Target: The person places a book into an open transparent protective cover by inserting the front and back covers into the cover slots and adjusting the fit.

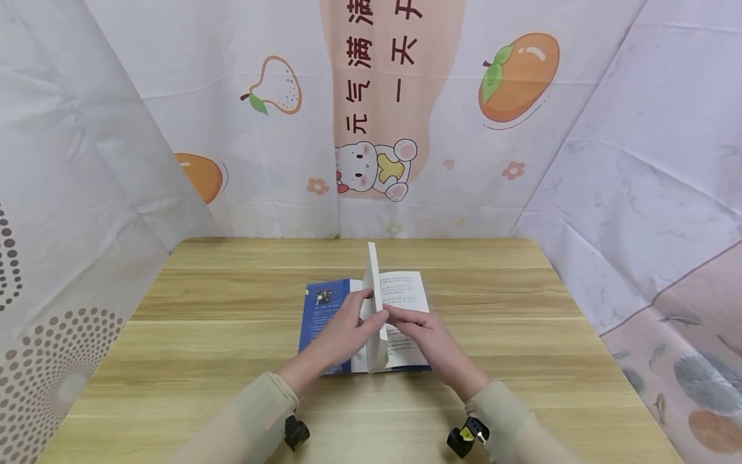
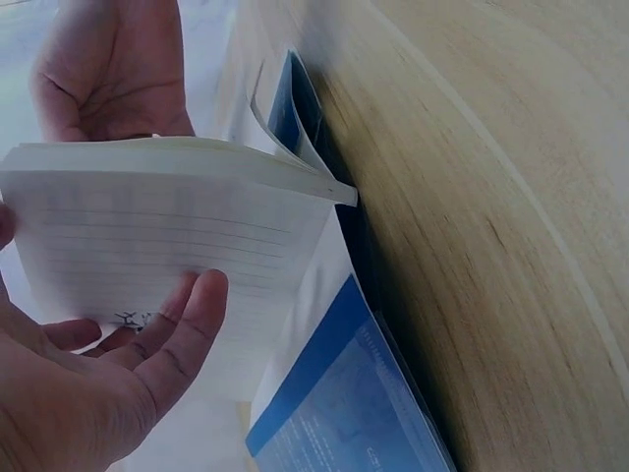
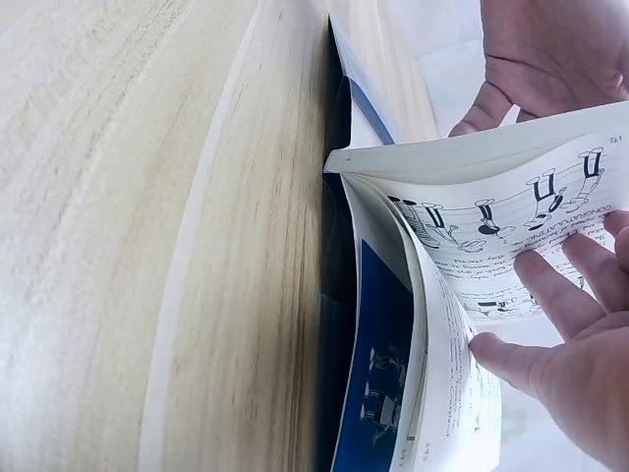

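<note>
A book with a blue cover [image 1: 324,303] lies spread on the wooden table, and a thick block of its pages [image 1: 373,283] stands upright in the middle. My left hand [image 1: 342,325] holds this block from the left, fingers against a lined page [image 2: 177,236] and thumb at its outer edge. From the other side, my right hand [image 1: 426,335] touches the block with extended fingers; the right wrist view shows them on an illustrated page [image 3: 531,216]. The right thumb is by the edge of the lower pages [image 3: 447,364]. Printed text covers the right-hand page [image 1: 406,293].
The wooden table [image 1: 232,309] extends around the book on all sides. A patterned cloth [image 1: 278,148] hangs behind the table's far edge, and more cloth hangs at both sides. Each wrist wears a dark strapped device [image 1: 295,433].
</note>
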`<action>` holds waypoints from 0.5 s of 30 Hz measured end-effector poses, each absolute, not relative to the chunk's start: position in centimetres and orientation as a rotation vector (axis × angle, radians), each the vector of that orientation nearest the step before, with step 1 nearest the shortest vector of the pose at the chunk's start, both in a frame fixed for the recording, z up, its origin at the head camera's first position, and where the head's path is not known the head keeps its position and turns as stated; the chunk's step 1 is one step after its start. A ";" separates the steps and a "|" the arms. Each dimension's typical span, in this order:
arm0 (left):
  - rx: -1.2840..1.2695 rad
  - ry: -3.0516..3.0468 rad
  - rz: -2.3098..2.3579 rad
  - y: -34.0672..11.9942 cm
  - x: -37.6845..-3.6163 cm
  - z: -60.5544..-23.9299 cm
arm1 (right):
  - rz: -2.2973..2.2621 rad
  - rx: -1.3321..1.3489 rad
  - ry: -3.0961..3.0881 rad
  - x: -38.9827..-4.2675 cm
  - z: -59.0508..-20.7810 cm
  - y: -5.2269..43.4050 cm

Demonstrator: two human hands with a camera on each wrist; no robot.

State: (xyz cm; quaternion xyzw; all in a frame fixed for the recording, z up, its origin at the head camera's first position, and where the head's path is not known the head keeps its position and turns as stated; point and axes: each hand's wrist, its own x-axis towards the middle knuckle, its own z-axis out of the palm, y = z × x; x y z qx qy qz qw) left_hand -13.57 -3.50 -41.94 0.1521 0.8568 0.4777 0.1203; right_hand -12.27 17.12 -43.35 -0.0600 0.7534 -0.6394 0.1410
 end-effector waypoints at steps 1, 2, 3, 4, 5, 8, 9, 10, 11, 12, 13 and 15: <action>0.437 2.504 1.395 -3.5 -13.5 -41.9 | -1.842 -0.181 2.172 -12.3 -43.3 17.1; 0.427 2.506 1.391 -3.4 -13.5 -41.8 | -1.835 -0.183 2.174 -12.3 -43.3 17.1; 0.417 2.508 1.386 -3.4 -13.5 -41.7 | -1.827 -0.190 2.180 -12.3 -43.4 17.0; 0.406 2.509 1.383 -3.3 -13.4 -41.7 | -1.820 -0.197 2.185 -12.4 -43.4 17.0; 0.399 2.514 1.376 -3.3 -13.4 -41.6 | -1.808 -0.204 2.194 -12.4 -43.4 17.0; 0.375 2.514 1.381 -3.1 -13.3 -41.4 | -1.775 -0.242 2.215 -12.4 -43.5 17.0; 0.369 2.509 1.393 -3.1 -13.3 -41.4 | -1.771 -0.259 2.214 -12.4 -43.5 17.0; 0.360 2.507 1.401 -3.0 -13.3 -41.3 | -1.766 -0.276 2.212 -12.5 -43.5 17.0; 0.352 2.508 1.405 -2.9 -13.3 -41.3 | -1.762 -0.295 2.212 -12.5 -43.5 17.0; 0.344 2.513 1.406 -2.9 -13.3 -41.2 | -1.758 -0.313 2.212 -12.4 -43.5 17.0; 0.335 2.522 1.402 -2.8 -13.3 -41.2 | -1.753 -0.328 2.213 -12.4 -43.4 17.0; 0.315 2.552 1.380 -2.7 -13.3 -41.1 | -1.746 -0.345 2.221 -12.4 -43.4 16.9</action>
